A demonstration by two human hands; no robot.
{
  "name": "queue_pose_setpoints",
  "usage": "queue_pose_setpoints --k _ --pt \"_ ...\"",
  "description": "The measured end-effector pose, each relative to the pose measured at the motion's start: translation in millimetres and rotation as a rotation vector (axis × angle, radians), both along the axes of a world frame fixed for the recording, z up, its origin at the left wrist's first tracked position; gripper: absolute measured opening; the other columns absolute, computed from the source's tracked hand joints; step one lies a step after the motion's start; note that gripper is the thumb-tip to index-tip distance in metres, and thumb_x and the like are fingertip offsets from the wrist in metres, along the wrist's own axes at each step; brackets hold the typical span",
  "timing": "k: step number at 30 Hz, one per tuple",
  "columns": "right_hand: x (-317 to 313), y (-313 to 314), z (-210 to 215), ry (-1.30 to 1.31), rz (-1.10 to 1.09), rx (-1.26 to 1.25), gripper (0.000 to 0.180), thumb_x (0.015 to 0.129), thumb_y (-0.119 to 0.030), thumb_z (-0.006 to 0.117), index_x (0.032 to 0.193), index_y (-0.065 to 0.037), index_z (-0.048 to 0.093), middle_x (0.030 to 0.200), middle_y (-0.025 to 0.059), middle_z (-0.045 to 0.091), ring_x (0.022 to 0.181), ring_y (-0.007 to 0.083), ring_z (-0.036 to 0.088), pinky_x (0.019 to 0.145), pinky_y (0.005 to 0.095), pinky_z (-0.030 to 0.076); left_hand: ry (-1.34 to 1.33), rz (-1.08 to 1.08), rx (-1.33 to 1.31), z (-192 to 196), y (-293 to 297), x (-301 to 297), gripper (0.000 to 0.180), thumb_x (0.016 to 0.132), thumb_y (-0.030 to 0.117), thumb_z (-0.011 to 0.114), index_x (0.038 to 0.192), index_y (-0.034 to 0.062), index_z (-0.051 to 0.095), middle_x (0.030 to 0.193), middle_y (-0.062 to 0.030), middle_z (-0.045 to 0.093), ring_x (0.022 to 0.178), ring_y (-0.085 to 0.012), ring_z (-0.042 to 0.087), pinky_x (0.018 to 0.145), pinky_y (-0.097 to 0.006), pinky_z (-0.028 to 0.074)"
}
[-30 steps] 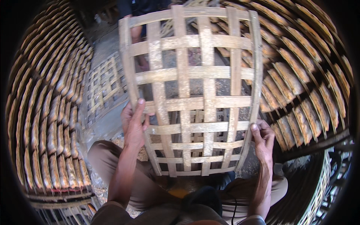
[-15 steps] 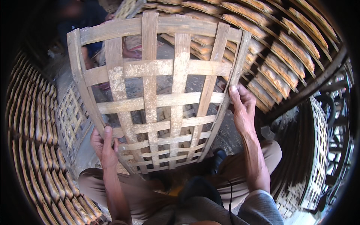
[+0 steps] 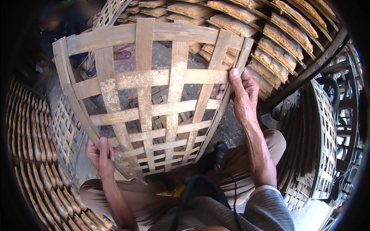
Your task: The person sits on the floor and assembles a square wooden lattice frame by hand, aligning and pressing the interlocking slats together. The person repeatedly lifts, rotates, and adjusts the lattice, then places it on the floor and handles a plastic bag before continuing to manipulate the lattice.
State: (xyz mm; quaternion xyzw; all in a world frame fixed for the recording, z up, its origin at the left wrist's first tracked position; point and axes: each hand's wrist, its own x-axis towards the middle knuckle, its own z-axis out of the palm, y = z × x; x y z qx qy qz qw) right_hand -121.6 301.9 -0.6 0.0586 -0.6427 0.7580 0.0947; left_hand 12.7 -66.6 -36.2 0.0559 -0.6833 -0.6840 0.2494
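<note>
A large woven bamboo lattice tray (image 3: 142, 79) stands tilted in front of me, its lower end between my legs. Its flat strips cross with wide square gaps, and pale flecks mark some of them. My left hand (image 3: 100, 158) grips the left side rail low down, thumb on the near face. Higher up, my right hand (image 3: 244, 92) is closed round the right rail, thumb in front and fingertips showing through a gap behind. Through the openings, other lattice work (image 3: 160, 123) shows on the ground beyond.
Slatted racks of orange-brown slabs (image 3: 283, 52) rise at the upper right, with more rows (image 3: 42, 134) at the left. Stacked lattice trays (image 3: 325, 138) stand at my right; another tray (image 3: 67, 131) leans at left. A person (image 3: 63, 23) sits at the far left beside a lattice tray (image 3: 110, 13).
The tray in my hands has shifted left and slightly down in view. My right hand has slid up its rail, nearer the top corner. My left hand keeps its hold.
</note>
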Motion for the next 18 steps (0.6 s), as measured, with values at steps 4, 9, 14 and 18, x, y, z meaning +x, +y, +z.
queue_pose_setpoints --k 4,9,14,18 --pt "-4.2 7.5 3.4 -0.013 -0.016 -0.113 0.033 0.108 -0.037 0.056 0.104 -0.005 0.066 0.078 0.0067 0.071 0.065 0.0152 0.070 0.053 0.0279 0.055 -0.032 -0.005 -0.016 0.2 0.7 -2.8 0.019 0.102 0.017 0.065 0.103 -0.0004 0.059 0.076 0.0012 0.052 0.046 -0.0041 0.042 0.043 -0.021 0.035" --pt "-11.5 16.8 2.9 0.022 -0.196 0.062 0.048 0.107 -0.049 0.052 0.099 -0.005 0.070 0.077 0.0066 0.071 0.064 0.0137 0.067 0.057 0.0308 0.053 -0.037 -0.004 -0.059 -7.1 -4.5 2.3 0.017 0.102 0.016 0.065 0.101 0.0005 0.058 0.073 0.0019 0.053 0.046 -0.0037 0.044 0.042 -0.021 0.036" --pt "-2.6 17.3 12.3 -0.022 -0.309 0.073 0.066 0.109 -0.057 0.041 0.098 0.002 0.069 0.071 0.0102 0.068 0.063 0.0156 0.065 0.062 0.0301 0.052 -0.126 -0.070 -0.009 -5.8 -4.9 1.2 0.015 0.101 0.015 0.066 0.102 0.0021 0.060 0.072 0.0035 0.053 0.046 -0.0020 0.043 0.042 -0.021 0.034" --pt "1.3 12.5 12.8 -0.006 -0.256 -0.010 0.054 0.110 -0.050 0.043 0.105 -0.002 0.068 0.082 0.0083 0.071 0.067 0.0142 0.064 0.063 0.0292 0.053 -0.171 -0.071 0.035 -5.2 1.2 -2.4 0.015 0.101 0.015 0.067 0.105 0.0020 0.061 0.072 0.0046 0.053 0.046 -0.0013 0.043 0.043 -0.020 0.033"
